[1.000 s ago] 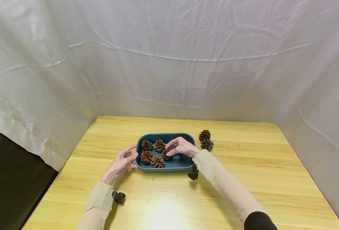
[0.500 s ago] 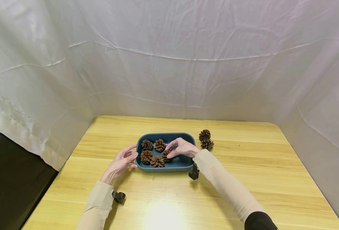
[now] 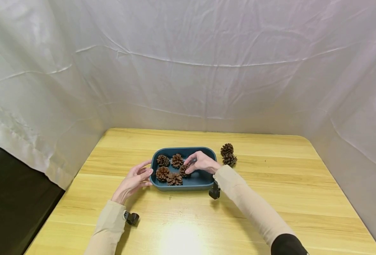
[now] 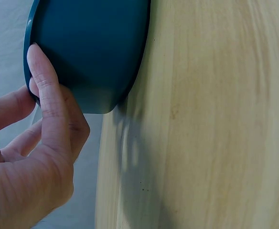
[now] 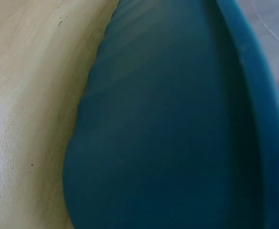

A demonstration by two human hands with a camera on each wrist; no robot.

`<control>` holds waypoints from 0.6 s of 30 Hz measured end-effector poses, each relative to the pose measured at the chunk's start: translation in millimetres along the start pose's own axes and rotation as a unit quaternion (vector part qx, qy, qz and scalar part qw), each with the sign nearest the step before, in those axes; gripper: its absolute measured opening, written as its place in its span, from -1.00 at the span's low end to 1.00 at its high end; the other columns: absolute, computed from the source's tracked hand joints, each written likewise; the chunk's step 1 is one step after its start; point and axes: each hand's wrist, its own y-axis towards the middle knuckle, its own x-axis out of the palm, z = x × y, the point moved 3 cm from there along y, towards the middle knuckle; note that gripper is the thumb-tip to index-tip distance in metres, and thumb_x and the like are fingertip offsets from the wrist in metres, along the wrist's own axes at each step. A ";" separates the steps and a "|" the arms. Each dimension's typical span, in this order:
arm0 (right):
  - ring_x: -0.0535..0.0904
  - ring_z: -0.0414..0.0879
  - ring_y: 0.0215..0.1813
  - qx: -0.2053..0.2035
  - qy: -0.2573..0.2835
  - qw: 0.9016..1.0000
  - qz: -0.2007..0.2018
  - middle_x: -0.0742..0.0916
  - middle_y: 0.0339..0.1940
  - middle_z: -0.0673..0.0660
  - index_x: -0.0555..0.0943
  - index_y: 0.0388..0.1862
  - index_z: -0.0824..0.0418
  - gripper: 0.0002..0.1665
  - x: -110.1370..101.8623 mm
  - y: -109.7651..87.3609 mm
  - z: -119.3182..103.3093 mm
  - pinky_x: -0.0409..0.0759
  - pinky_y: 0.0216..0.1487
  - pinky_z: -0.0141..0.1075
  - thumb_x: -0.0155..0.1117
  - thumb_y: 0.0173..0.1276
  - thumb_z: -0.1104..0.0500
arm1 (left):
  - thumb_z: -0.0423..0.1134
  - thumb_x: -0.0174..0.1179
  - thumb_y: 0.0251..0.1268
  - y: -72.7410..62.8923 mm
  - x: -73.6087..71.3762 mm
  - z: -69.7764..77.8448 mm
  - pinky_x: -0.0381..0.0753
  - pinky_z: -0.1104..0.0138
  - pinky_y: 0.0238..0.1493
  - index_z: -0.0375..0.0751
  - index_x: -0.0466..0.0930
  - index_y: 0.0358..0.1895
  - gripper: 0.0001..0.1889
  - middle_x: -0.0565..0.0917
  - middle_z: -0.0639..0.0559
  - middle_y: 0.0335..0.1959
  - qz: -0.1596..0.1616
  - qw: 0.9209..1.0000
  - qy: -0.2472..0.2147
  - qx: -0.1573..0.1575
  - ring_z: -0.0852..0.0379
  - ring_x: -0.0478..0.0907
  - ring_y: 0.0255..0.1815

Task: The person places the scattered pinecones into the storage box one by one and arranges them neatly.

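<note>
A dark blue rectangular bin (image 3: 197, 188) with rounded corners stands on the table. Its left end is held at the rim by my left hand (image 3: 135, 180); the left wrist view shows that hand's curled fingers against the bin's end wall (image 4: 96, 52). Inside the bin, my right hand (image 3: 201, 163) pinches a brown pine cone (image 3: 183, 171) between thumb and fingers. Several other pine cones, one of them a wide-scaled pine cone (image 3: 174, 179), lie in the bin's left half. In the right wrist view the bin's outer wall (image 5: 163, 119) hides nearly everything, the held cone included.
Two more pine cones (image 3: 228, 156) touch each other on the wooden table (image 3: 286, 184), just right of the bin. Pale curtains (image 3: 207, 71) hang behind the table and along both sides. A dark surface (image 3: 12, 198) shows at the lower left.
My right hand and its pine cone shift only very slightly inside the bin. The left hand, the bin and the other cones stay where they were.
</note>
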 end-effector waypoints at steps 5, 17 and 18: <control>0.70 -0.18 -0.31 0.003 0.007 1.000 -0.004 0.75 0.05 0.31 0.67 -0.04 0.42 -0.61 -0.4 -0.3 -1.3 0.78 -0.03 -0.25 0.51 0.12 0.44 | -0.34 0.03 0.56 1.0 -0.1 -0.6 0.77 0.44 -0.25 -0.32 -0.01 0.60 -0.34 0.55 0.08 -0.11 0.001 1.000 0.001 -0.002 0.30 0.59 -0.36; 0.66 -0.16 -0.28 0.015 -0.010 1.000 -0.010 0.75 0.00 0.23 0.68 -0.06 0.37 -0.62 0.4 -0.8 -1.9 0.76 -0.09 -0.30 0.52 0.11 0.43 | -0.33 0.04 0.56 1.2 -1.7 -1.4 0.77 0.44 -0.24 -0.31 -0.01 0.60 -0.33 0.54 0.09 -0.12 -0.001 1.000 0.004 -0.001 0.31 0.58 -0.36; 0.67 -0.16 -0.28 0.015 -0.009 1.000 -0.010 0.75 0.02 0.24 0.68 -0.06 0.37 -0.63 0.6 -0.8 -1.7 0.76 -0.08 -0.29 0.52 0.11 0.44 | -0.33 0.04 0.56 1.0 -1.7 -1.4 0.77 0.44 -0.24 -0.31 -0.02 0.60 -0.33 0.54 0.09 -0.12 -0.001 1.000 0.004 -0.001 0.31 0.58 -0.36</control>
